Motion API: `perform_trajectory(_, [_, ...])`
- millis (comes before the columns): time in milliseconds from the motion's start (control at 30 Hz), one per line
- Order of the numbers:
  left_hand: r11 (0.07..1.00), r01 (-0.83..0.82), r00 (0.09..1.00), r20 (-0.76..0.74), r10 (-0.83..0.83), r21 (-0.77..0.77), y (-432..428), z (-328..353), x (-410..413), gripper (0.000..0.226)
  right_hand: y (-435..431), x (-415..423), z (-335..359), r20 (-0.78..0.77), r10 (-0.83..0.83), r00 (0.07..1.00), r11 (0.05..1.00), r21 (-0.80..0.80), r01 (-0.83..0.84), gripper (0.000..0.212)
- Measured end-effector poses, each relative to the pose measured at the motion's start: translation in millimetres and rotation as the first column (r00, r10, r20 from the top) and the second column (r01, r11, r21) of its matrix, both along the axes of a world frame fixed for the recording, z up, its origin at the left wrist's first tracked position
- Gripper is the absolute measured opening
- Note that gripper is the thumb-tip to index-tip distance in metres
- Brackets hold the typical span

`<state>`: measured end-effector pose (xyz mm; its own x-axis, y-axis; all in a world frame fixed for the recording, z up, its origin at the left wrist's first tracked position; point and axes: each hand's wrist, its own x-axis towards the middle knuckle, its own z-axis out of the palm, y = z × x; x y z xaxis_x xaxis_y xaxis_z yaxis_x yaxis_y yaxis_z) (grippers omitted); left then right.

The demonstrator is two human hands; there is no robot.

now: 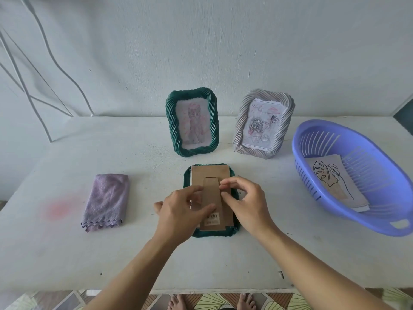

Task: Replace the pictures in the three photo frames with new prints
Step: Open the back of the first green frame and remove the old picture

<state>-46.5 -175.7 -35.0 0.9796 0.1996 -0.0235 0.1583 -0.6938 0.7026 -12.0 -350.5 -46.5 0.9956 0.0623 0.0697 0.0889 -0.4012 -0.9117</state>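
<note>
white bench (111, 253) carries all items. lilac basket (357, 222) at the right holds loose prints, a leaf line drawing (333, 182) on top. two frames stand upright at the back: green frame (172, 121) with a cat picture, silver frame (241, 128) with a rose picture; whether these are old or new prints cannot be told. third frame (212, 234), green, lies face down at centre, nearest the person, cardboard backing (210, 172) uppermost. folded purple cloth (106, 198) lies well apart to the left. both hands are close together on the easel stand (213, 193) of the backing: left hand (181, 211) has its thumb laid across the stand above the barcode label (211, 217) and fingers curled at the stand's left edge; right hand (245, 198) pinches with curled fingertips at the stand's right edge. assessed step: working the backing of the third frame; whether it is coming off or going back on cannot be told. recommendation: keep the frame flat on the bench, hold one hand steady as anchor, and move the board evenly, not by the stand alone, since the cardboard hinge looks liable to tear. retaining tabs are hidden under the hands. glass, if fitted, faces down; avoid sliding the frame.
</note>
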Motion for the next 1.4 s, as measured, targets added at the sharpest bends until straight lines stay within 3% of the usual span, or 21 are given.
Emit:
perform_trajectory(233, [0.999,0.038,0.999,0.007,-0.038,0.000,-2.1,12.6,4.2,0.047,-5.5,1.6,5.8,0.027,-0.056,0.998,0.996,0.074,0.054,0.030])
perform_trajectory(367, [0.997,0.040,0.998,-0.055,-0.036,0.066,-2.7,10.1,7.9,0.053,-5.3,5.8,1.9,-0.010,0.008,1.000,0.999,-0.039,-0.009,0.030])
perform_trajectory(533, [0.996,0.049,0.993,-0.108,-0.041,0.071,-1.6,0.2,9.9,0.045,-2.4,3.4,-2.0,0.089,0.112,0.990,0.968,-0.237,-0.088,0.030])
perform_trajectory(667, [0.997,0.047,0.994,-0.099,-0.041,0.066,-3.6,-1.5,10.5,0.029,-2.6,1.8,-1.2,0.112,0.121,0.986,0.960,-0.264,-0.088,0.028])
perform_trajectory(767, [0.996,0.051,0.993,-0.109,-0.043,0.067,-5.0,0.7,11.1,0.039,-3.8,2.0,-0.8,0.124,0.134,0.983,0.953,-0.288,-0.093,0.029])
perform_trajectory(900, [0.998,0.054,0.995,-0.089,-0.052,0.027,-6.2,3.2,11.8,0.037,-6.3,5.6,-1.8,0.102,0.122,0.987,0.963,-0.253,-0.093,0.027])
perform_trajectory(1133, [0.972,-0.028,0.987,-0.161,-0.010,-0.235,-5.9,6.8,14.4,0.029,-8.3,6.9,1.3,0.128,0.095,0.987,0.973,-0.221,-0.066,0.012])
perform_trajectory(1333, [0.962,-0.018,0.988,-0.155,-0.025,-0.273,-7.5,12.2,10.6,0.023,-7.8,12.8,7.7,-0.090,0.046,0.995,0.997,-0.057,-0.051,0.017])
perform_trajectory(1400, [0.952,-0.024,0.986,-0.162,-0.028,-0.305,-6.5,13.5,9.0,0.022,-8.4,14.4,6.2,-0.089,0.009,0.996,0.998,-0.061,-0.014,0.019])
